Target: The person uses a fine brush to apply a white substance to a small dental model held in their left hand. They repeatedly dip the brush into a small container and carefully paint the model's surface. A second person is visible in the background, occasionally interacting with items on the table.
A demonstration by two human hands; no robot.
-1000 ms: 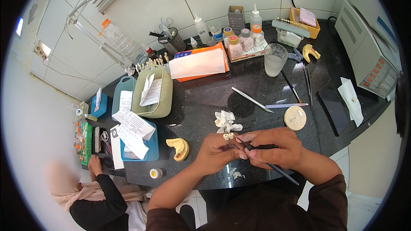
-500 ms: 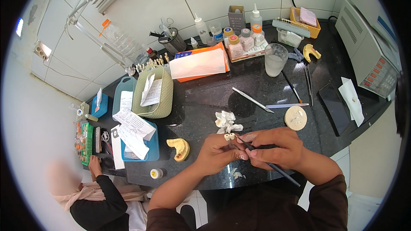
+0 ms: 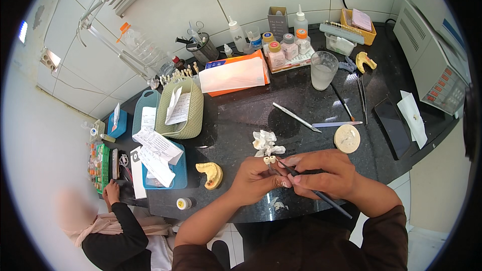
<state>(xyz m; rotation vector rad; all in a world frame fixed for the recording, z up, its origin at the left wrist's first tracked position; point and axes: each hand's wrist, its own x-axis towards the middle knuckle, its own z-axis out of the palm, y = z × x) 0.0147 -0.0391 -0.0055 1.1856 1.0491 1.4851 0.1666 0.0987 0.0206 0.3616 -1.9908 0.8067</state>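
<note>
Counter edge near, room ahead, right fingers hold a tool.

Black, glossy table. Bears a jar and a yellow cast toward the front-left corner; mid-table, tissue and a knife; near the right edge, a phone; near the left edge, a green basket; at the back edge, a pen pot.
</note>
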